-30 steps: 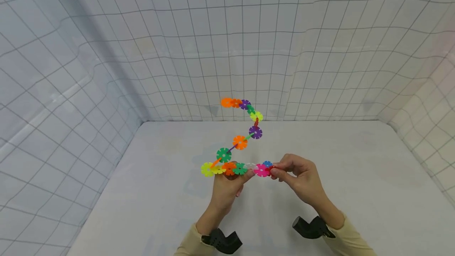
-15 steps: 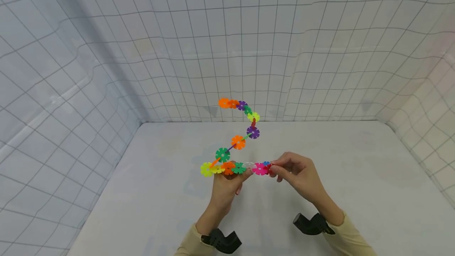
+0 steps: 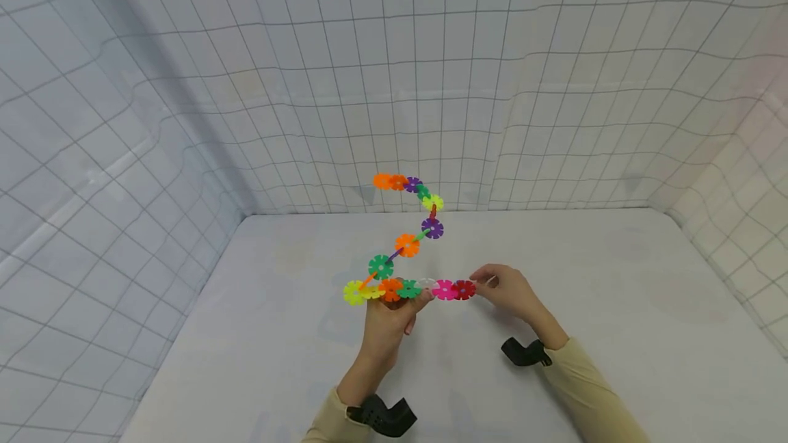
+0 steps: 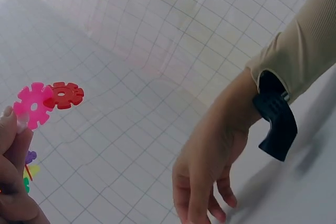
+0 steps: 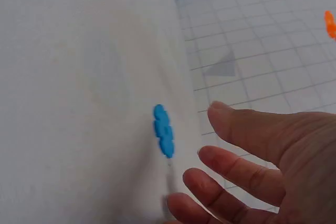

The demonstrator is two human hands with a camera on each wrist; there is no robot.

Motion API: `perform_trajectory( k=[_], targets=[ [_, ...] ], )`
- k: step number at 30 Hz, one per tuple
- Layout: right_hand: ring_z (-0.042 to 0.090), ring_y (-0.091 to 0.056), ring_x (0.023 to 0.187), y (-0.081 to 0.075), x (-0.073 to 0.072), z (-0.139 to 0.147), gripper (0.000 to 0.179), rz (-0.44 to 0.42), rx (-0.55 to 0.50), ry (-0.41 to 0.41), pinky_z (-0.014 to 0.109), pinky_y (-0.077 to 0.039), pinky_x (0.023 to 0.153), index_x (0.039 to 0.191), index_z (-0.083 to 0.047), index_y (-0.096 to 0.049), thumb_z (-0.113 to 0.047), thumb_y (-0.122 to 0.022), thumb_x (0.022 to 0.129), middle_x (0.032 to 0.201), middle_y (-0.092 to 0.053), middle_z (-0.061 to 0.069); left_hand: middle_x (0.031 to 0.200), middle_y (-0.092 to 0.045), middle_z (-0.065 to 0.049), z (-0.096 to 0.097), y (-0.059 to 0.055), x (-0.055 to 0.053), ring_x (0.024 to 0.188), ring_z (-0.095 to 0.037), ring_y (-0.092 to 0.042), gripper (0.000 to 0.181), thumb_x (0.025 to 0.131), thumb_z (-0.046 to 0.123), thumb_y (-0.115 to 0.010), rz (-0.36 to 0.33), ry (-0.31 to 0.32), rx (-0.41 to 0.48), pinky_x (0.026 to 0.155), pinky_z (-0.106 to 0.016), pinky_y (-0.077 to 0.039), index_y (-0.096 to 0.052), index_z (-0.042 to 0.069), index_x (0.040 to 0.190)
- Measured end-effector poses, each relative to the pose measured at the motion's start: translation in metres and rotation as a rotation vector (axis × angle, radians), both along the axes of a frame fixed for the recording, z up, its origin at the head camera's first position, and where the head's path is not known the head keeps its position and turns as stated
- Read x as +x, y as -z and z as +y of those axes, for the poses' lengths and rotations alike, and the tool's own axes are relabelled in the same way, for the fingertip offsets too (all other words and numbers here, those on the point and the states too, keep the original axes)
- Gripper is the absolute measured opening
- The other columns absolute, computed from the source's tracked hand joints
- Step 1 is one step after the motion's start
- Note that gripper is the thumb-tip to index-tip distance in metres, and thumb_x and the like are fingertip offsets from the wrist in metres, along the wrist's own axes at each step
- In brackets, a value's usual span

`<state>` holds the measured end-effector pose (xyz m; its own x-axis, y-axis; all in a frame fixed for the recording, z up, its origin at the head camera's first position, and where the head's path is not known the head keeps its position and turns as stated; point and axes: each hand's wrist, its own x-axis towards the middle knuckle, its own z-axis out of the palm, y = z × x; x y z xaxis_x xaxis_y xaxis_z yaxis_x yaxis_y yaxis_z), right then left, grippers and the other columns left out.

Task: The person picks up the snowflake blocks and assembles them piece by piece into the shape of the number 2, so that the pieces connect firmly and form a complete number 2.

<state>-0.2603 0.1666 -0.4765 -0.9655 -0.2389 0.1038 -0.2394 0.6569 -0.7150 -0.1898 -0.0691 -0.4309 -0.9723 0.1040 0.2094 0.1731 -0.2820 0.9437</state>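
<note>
A long chain of coloured plastic snowflake discs (image 3: 407, 245) curves up and away in the head view. My left hand (image 3: 386, 333) grips its near row, thumb over the clear disc. At the right end of that row a red disc (image 3: 464, 290) is joined to a pink one (image 4: 34, 106). My right hand (image 3: 509, 290) is low over the table, behind the red end in the head view. In the right wrist view its fingers (image 5: 247, 129) are spread, and a blue snowflake disc (image 5: 164, 130) shows nearly edge-on just beyond the fingertips, apart from them.
A white table (image 3: 615, 279) lies under both hands. White sheeting with a dark grid (image 3: 455, 87) rises behind it and at both sides. Each wrist wears a black camera mount (image 3: 523, 352).
My right hand has let go of the blue disc and moved away from the chain's red end, which now shows fully. The chain has shifted slightly left, still in my left hand.
</note>
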Motion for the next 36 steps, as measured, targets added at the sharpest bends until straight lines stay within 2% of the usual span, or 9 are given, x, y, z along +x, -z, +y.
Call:
perform_trajectory(
  k=[3, 7, 10, 14, 20, 23, 25, 31, 36],
  targets=[
    [0.019, -0.055, 0.078, 0.011, -0.008, -0.01, 0.02, -0.011, 0.096, 0.004, 0.034, -0.048, 0.065, 0.097, -0.005, -0.07, -0.01, -0.074, 0.078, 0.084, -0.06, 0.001, 0.077, -0.068, -0.005, 0.0, -0.001, 0.0, 0.041, -0.01, -0.035, 0.019, 0.086, 0.007, -0.07, -0.012, -0.004, 0.003, 0.042, -0.02, -0.031, -0.052, 0.001, 0.086],
    [0.019, -0.052, 0.078, 0.017, -0.011, -0.02, 0.024, -0.001, 0.166, 0.046, 0.036, -0.047, 0.069, 0.095, -0.007, -0.068, -0.016, -0.079, 0.075, 0.083, -0.057, 0.001, 0.075, -0.067, -0.004, 0.0, -0.002, 0.0, 0.04, -0.01, -0.035, 0.02, 0.086, 0.006, -0.07, -0.01, -0.002, 0.007, 0.042, -0.019, -0.031, -0.051, 0.002, 0.088],
    [0.018, -0.05, 0.075, 0.017, -0.009, -0.021, 0.023, 0.016, 0.175, 0.062, 0.036, -0.046, 0.067, 0.092, -0.005, -0.066, -0.014, -0.079, 0.075, 0.08, -0.055, 0.001, 0.067, -0.062, 0.0, 0.0, -0.002, 0.0, 0.041, -0.01, -0.035, 0.022, 0.085, 0.005, -0.07, 0.01, 0.004, 0.008, 0.043, -0.019, -0.03, -0.05, -0.002, 0.085],
    [0.018, -0.048, 0.072, 0.016, -0.005, -0.017, 0.022, 0.041, 0.127, 0.055, 0.033, -0.044, 0.064, 0.089, -0.003, -0.063, -0.007, -0.078, 0.073, 0.078, -0.053, 0.002, 0.06, -0.055, 0.002, 0.0, -0.003, 0.0, 0.041, -0.01, -0.034, 0.023, 0.085, 0.004, -0.07, 0.039, 0.006, 0.0, 0.043, -0.019, -0.028, -0.05, -0.006, 0.082],
    [0.017, -0.054, 0.07, 0.017, 0.003, -0.004, 0.021, 0.032, -0.021, 0.058, 0.031, -0.046, 0.064, 0.088, -0.002, -0.062, -0.005, -0.078, 0.075, 0.076, -0.059, 0.001, 0.068, -0.064, 0.001, -0.001, -0.004, 0.0, 0.041, -0.009, -0.033, 0.023, 0.085, 0.003, -0.07, 0.059, 0.005, 0.007, 0.043, -0.019, -0.027, -0.051, -0.009, 0.082],
    [0.014, -0.056, 0.069, 0.018, 0.005, 0.003, 0.014, 0.019, -0.065, 0.066, 0.029, -0.047, 0.064, 0.085, -0.005, -0.065, -0.009, -0.076, 0.079, 0.075, -0.061, -0.001, 0.071, -0.066, 0.0, -0.002, -0.003, 0.0, 0.04, -0.009, -0.033, 0.021, 0.086, 0.003, -0.069, 0.053, 0.006, 0.007, 0.043, -0.019, -0.027, -0.052, -0.01, 0.084],
    [0.017, -0.058, 0.069, 0.013, 0.009, 0.008, 0.013, -0.013, -0.144, 0.041, 0.029, -0.049, 0.064, 0.086, -0.004, -0.064, -0.011, -0.074, 0.082, 0.076, -0.063, 0.001, 0.075, -0.068, -0.001, -0.003, -0.003, 0.001, 0.04, -0.009, -0.033, 0.019, 0.086, 0.003, -0.068, 0.042, 0.006, 0.005, 0.043, -0.018, -0.027, -0.054, -0.01, 0.086],
    [0.041, -0.064, 0.084, -0.025, 0.023, 0.018, 0.022, -0.15, -0.544, -0.101, 0.042, -0.055, 0.072, 0.096, 0.005, -0.056, -0.013, -0.067, 0.09, 0.092, -0.068, 0.02, 0.082, -0.071, -0.006, -0.004, -0.003, 0.0, 0.039, -0.008, -0.033, 0.02, 0.088, 0.009, -0.068, 0.013, -0.005, 0.024, 0.042, -0.018, -0.028, -0.058, -0.008, 0.091],
    [0.032, -0.068, 0.077, -0.054, 0.04, 0.017, 0.014, -0.133, -0.723, -0.211, 0.036, -0.056, 0.065, 0.099, 0.005, -0.055, -0.005, -0.062, 0.092, 0.088, -0.069, 0.019, 0.081, -0.071, -0.007, -0.005, -0.004, -0.001, 0.037, -0.008, -0.033, 0.021, 0.088, 0.009, -0.068, 0.02, -0.018, 0.038, 0.04, -0.018, -0.028, -0.061, -0.01, 0.092]
  ],
)
